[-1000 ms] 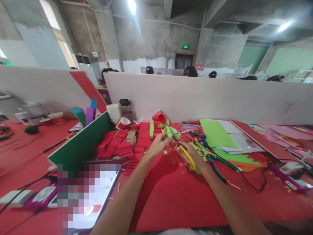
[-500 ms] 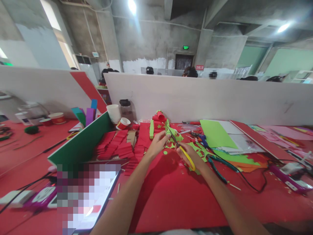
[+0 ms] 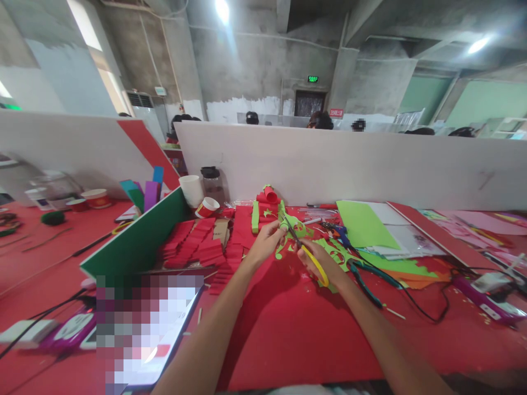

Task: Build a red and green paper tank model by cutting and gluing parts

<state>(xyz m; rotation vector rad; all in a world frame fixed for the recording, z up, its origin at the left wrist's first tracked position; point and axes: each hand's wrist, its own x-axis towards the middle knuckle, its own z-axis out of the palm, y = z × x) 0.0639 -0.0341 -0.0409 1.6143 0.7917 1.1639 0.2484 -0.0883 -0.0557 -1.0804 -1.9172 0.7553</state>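
Note:
My left hand (image 3: 269,240) pinches a small piece of light green paper (image 3: 284,225) between thumb and fingers. Close beside it, my right hand (image 3: 315,258) grips a pair of scissors with yellow handles (image 3: 319,267), whose dark blades (image 3: 291,230) point up and left at the green paper. A thin curled green strip (image 3: 279,253) hangs below the left fingertips. Behind the hands stands a red paper piece with a green star (image 3: 267,213) and green edges, a rolled red paper tube (image 3: 270,195) on top. Cut green scraps (image 3: 338,255) lie by my right hand.
Stacked red paper pieces (image 3: 193,241) lie at left beside a green divider (image 3: 132,241). A tablet (image 3: 164,334) is at front left. Teal-handled pliers (image 3: 366,285), a cable and green sheets (image 3: 366,225) lie at right. Paper cups (image 3: 191,191) and a bottle (image 3: 212,184) stand behind.
A thin curled green strip now dangles under my left hand, where a small green round showed before. Both hands stay in almost the same place.

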